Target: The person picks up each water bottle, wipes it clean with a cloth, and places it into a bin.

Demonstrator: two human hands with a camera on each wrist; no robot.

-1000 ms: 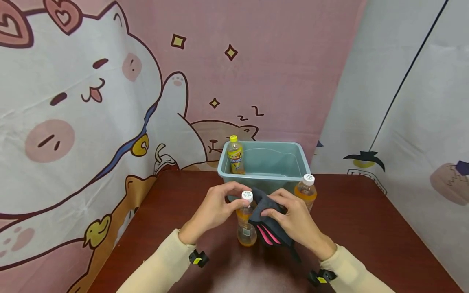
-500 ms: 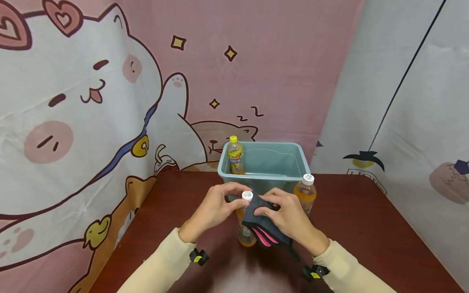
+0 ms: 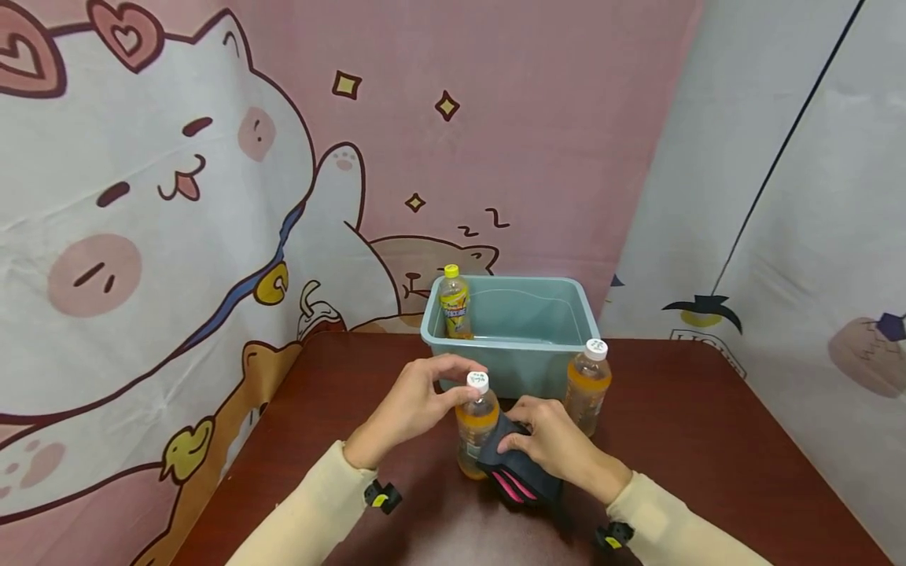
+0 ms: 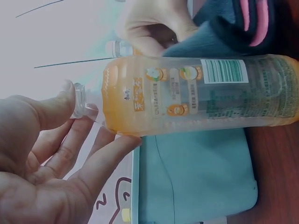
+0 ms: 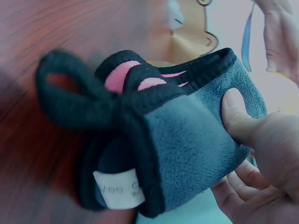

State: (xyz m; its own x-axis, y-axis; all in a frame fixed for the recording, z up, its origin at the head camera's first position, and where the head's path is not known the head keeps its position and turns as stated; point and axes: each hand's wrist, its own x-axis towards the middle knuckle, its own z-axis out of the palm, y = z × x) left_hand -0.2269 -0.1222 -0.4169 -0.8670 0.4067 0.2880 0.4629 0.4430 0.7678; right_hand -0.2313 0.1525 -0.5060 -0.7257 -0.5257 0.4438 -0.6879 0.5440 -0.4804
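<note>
An orange-labelled plastic drink bottle (image 3: pixel 476 432) with a white cap stands upright on the table, and my left hand (image 3: pixel 425 397) pinches it at the cap and neck. In the left wrist view the thumb lies on the cap, with the fingers (image 4: pixel 96 170) behind the neck. My right hand (image 3: pixel 559 442) grips a folded dark grey cleaning cloth (image 5: pixel 187 144) with black edging, a hanging loop, a white tag and pink stripes. The cloth (image 3: pixel 520 468) lies against the bottle's right side, near its lower half. The thumb of that hand presses on the cloth's grey face.
A light blue plastic bin (image 3: pixel 527 369) stands behind the hands, with a yellow-capped bottle (image 3: pixel 454 310) inside at its left. Another orange drink bottle (image 3: pixel 589 389) with a white cap stands right of my right hand. The dark red table (image 3: pixel 679 440) meets printed curtains behind.
My right hand has moved the cloth across the front of the bottle, then down along its right side. The left hand keeps its hold on the cap.
</note>
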